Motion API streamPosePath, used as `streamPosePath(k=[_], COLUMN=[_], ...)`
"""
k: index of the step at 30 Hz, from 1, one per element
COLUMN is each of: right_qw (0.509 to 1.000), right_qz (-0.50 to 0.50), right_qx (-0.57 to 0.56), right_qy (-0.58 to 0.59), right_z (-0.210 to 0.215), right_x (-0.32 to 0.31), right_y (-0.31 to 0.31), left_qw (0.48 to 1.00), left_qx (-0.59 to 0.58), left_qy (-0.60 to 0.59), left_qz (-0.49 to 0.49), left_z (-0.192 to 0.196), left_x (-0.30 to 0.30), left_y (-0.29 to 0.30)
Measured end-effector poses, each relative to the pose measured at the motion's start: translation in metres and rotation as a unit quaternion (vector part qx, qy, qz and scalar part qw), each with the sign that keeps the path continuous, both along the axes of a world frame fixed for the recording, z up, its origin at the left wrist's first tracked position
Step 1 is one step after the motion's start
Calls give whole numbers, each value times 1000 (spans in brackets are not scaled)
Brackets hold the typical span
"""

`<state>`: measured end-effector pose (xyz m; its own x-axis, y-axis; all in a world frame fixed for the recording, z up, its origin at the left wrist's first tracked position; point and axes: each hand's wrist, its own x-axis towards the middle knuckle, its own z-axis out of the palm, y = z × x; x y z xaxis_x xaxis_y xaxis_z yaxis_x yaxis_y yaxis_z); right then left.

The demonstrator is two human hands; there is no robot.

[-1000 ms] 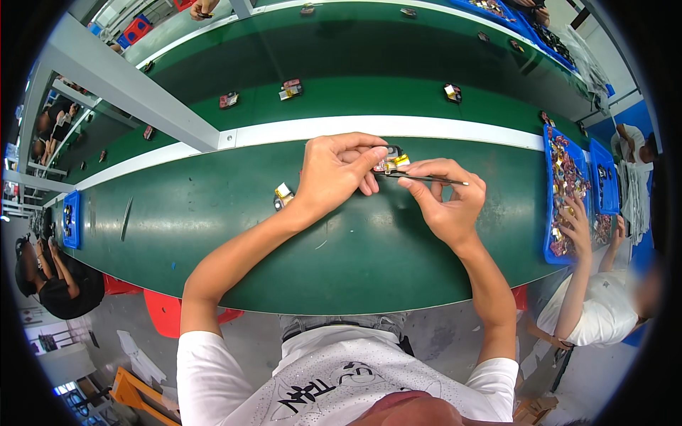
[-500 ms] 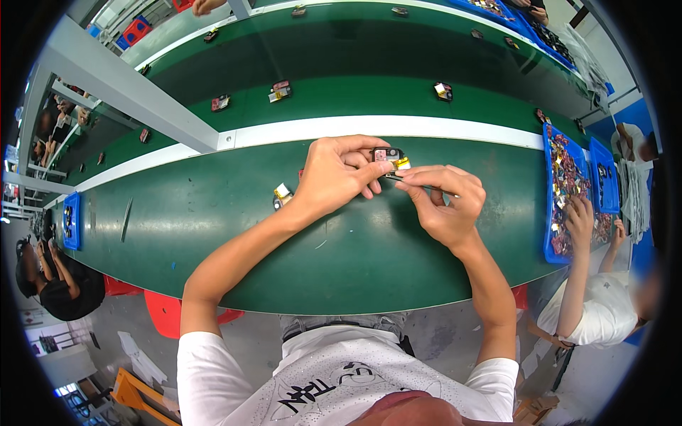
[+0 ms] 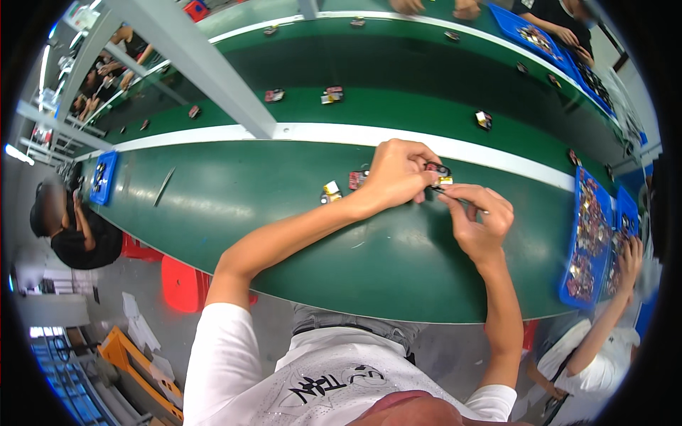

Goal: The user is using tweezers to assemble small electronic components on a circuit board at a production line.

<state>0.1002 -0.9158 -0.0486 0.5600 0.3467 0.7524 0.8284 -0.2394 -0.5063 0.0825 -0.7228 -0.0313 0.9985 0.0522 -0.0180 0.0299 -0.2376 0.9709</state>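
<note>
Head view, and both my hands are up over the middle of the long green worktop [image 3: 320, 273], close together. My left hand [image 3: 399, 174] is closed in a pinch, thumb in front and fingers curled behind, and it has hold of a small black-framed electronic unit [image 3: 444, 171] with a reddish inside and a yellow-and-white piece along its lower side. That unit is up between my hands, just on the near side of the white rail [image 3: 341, 133]. Over to my right hand [image 3: 477, 213]: thumb and forefinger pressed together, gripping a thin dark stick-like tool [image 3: 437, 189], its tip right up at the unit's lower edge; whether tip and unit touch, I can't tell, and my fingers hide most of the shaft.

Down by my left wrist, a red-and-black unit [image 3: 356, 179] lies partly behind my arm, and just beside it sits a second loose unit with a white block and a yellow strip [image 3: 330, 192]. Further left, a slim silvery strip [image 3: 164, 186] lies slantwise, then a small blue plastic tray [image 3: 104, 177] holding dark parts. Far right, a large blue plastic tray [image 3: 566, 287] is heaped with reddish and pale pieces, a co-worker's hand [image 3: 629, 261] reaching near it.
</note>
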Motion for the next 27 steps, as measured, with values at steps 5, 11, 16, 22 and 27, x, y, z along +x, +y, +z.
streamPosePath(k=[5,11,16,22,27], right_qw=[991,991,991,993,994], right_qz=[-68,-74,-79,-65,-59], right_qx=[97,105,99,86,89], right_qy=[65,46,41,45,29], right_z=[3,-8,-3,-9,-5], right_x=[12,21,23,24,23], right_y=[-7,-16,-17,-19,-19], left_qw=[989,931,792,831,853], left_qx=[113,356,591,548,514], left_qy=[-68,-45,-68,78,79], left_qz=[61,70,133,47,35], left_z=[-8,-12,3,20,19], left_x=[77,138,137,122,121], left_y=[25,52,156,202,211])
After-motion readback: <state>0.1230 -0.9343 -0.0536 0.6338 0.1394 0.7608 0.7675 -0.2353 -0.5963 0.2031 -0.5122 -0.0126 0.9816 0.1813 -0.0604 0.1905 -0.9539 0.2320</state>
